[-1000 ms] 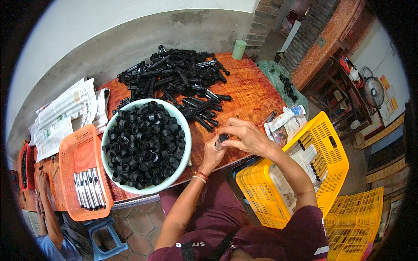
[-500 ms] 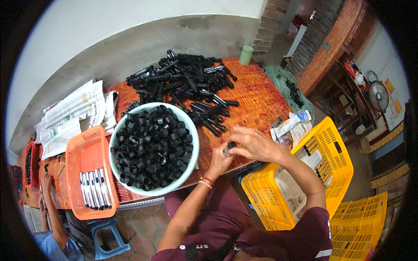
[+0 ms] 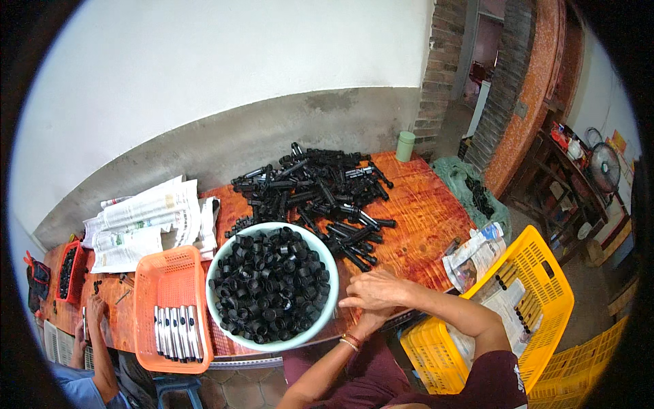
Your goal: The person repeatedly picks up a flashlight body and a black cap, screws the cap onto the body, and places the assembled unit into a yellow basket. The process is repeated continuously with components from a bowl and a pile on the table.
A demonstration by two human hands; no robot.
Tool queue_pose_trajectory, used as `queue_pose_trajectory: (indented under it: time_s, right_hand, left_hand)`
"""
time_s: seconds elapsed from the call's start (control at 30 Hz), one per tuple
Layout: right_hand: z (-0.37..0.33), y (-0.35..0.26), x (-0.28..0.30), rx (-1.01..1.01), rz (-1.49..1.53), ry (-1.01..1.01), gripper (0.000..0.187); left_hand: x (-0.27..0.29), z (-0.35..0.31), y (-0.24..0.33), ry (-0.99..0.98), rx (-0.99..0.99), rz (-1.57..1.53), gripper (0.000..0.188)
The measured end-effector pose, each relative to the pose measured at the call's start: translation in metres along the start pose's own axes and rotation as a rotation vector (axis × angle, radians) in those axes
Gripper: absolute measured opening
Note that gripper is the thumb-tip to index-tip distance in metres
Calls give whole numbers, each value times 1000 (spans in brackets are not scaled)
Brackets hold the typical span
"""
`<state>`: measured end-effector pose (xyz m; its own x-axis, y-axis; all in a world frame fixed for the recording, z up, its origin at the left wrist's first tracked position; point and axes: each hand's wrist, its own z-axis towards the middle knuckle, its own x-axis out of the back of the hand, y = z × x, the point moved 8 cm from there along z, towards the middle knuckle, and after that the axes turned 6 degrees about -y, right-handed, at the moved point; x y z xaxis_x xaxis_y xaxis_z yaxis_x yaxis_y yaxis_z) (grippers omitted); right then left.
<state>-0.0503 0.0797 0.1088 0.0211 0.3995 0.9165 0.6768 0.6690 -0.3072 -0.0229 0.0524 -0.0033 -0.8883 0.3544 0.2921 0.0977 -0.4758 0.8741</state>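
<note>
My right hand (image 3: 373, 290) is bent over the top of my left hand (image 3: 370, 322) at the table's front edge, just right of the bowl. The right fingers are curled together and point toward the bowl; whatever they hold is hidden. My left fingers are covered by the right hand. The pale green bowl (image 3: 334, 300) is heaped with short, round black caps (image 3: 272, 283). Behind it lies a loose pile of slim black tubes (image 3: 310, 187), some with silvery parts.
An orange basket (image 3: 146, 279) of silver tubes stands left of the bowl, near newspapers (image 3: 146, 215). At right is a yellow crate (image 3: 558, 300) with paper and dark tubes. A green canister (image 3: 405, 146) stands at the back. Another person's hand (image 3: 97, 310) works at far left.
The view has tilted up, so the table sits lower in the picture. My right hand has turned over my left, covering the dark round piece that showed between them.
</note>
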Motion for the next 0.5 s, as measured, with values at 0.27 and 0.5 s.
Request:
queue_pose_trajectory:
  time_s: [0.27,0.5]
  right_hand:
    - [-5,3,5,-71,34,-8,62]
    - [-5,5,2,13,58,69,57]
  left_hand:
    - [-22,3,-34,-315,27,-179,41]
    - [-27,-3,-84,-440,-143,356,41]
